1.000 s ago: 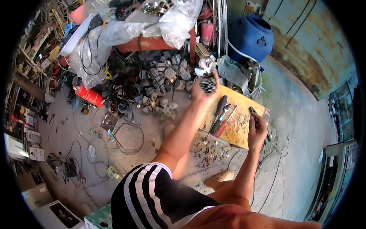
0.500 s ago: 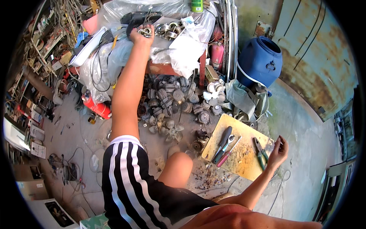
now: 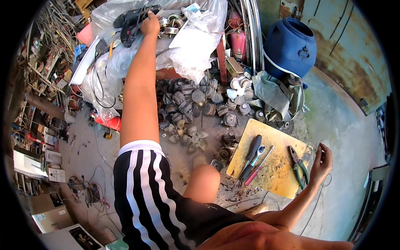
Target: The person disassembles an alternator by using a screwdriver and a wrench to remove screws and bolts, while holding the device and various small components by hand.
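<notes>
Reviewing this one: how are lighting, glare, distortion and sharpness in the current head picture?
Head view: black surrounds the fisheye circle, and the rusty panel looks bowed near its rim; pale highlights on the plastic sheet; dimmer light over the motors below it; pliers reasonably clear, but the left hand is too small to make out its fingertips.
</notes>
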`<state>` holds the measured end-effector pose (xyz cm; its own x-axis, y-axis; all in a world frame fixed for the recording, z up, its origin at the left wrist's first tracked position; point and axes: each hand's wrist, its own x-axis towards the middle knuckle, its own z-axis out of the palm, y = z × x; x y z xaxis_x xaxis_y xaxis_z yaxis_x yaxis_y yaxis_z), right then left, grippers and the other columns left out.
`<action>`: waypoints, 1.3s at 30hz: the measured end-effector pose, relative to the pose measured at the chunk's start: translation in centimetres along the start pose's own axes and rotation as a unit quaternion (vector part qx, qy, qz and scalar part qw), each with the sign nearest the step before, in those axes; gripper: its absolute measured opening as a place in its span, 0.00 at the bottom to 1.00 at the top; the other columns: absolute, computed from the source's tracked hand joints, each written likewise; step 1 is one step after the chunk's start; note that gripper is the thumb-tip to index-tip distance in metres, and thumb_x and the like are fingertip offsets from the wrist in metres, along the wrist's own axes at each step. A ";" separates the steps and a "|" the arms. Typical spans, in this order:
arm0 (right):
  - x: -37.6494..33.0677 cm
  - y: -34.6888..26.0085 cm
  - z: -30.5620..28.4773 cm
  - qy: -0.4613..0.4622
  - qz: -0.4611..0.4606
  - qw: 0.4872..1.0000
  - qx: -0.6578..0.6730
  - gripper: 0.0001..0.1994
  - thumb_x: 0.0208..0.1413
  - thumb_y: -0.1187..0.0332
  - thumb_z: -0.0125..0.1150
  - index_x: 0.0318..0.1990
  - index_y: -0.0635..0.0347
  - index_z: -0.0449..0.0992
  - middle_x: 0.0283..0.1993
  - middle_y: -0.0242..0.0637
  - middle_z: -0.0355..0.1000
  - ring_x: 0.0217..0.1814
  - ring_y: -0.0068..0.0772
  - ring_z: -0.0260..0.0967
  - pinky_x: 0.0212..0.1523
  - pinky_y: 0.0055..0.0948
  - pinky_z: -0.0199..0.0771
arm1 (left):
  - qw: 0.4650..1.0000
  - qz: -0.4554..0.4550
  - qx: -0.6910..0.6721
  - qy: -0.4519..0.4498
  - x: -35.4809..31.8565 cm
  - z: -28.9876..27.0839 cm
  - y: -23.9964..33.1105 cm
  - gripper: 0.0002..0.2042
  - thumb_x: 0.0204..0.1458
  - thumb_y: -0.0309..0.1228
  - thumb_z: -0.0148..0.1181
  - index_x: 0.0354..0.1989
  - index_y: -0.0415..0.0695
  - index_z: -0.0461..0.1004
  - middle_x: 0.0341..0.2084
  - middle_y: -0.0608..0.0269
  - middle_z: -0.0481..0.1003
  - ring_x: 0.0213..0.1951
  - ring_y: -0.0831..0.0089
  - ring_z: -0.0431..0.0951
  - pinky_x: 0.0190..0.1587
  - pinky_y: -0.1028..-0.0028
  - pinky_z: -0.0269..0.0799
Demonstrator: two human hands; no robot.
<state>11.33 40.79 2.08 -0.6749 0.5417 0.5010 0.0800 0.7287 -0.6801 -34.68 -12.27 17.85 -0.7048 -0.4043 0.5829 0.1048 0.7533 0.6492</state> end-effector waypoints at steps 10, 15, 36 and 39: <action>-0.5 0.2 -1.0 0.005 0.035 0.999 -0.009 0.07 0.59 0.72 0.56 0.43 0.62 0.77 0.35 0.32 0.73 0.31 0.18 0.67 0.31 0.19 0.67 | 0.965 -0.015 -0.253 0.068 2.3 1.7 -1.0 0.31 0.61 0.49 0.29 0.36 0.39 0.80 0.35 0.53 0.80 0.43 0.59 0.78 0.51 0.66 0.67; -0.2 1.8 -1.5 -0.003 0.036 0.999 0.030 0.07 0.59 0.72 0.58 0.43 0.60 0.78 0.38 0.34 0.76 0.39 0.20 0.72 0.41 0.21 0.71 | 0.993 0.054 -0.102 0.027 7.5 1.3 -4.6 0.22 0.60 0.43 0.39 0.40 0.37 0.76 0.37 0.51 0.78 0.39 0.59 0.76 0.45 0.64 0.68; -6.8 8.2 -3.8 -0.276 0.205 0.918 -0.197 0.44 0.38 0.53 0.75 0.65 0.43 0.59 0.58 0.52 0.66 0.62 0.50 0.62 0.59 0.40 0.65 | 0.915 0.103 -0.186 -0.344 -38.4 -7.4 14.4 0.32 0.53 0.43 0.60 0.61 0.35 0.56 0.54 0.49 0.63 0.56 0.61 0.65 0.60 0.63 0.60; -7.5 9.0 -3.2 -0.303 0.187 0.917 -0.182 0.44 0.38 0.54 0.74 0.65 0.44 0.58 0.57 0.51 0.67 0.61 0.51 0.63 0.59 0.40 0.66 | 0.830 0.037 -0.138 -0.539 -46.6 -7.6 12.7 0.34 0.55 0.49 0.57 0.62 0.37 0.56 0.54 0.45 0.64 0.53 0.58 0.69 0.53 0.61 0.65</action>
<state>19.42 44.65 -6.12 -0.8247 0.5312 -0.1942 0.5543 0.6909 -0.4641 4.84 12.19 2.71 -0.8920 0.4488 -0.0540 0.2273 0.5484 0.8047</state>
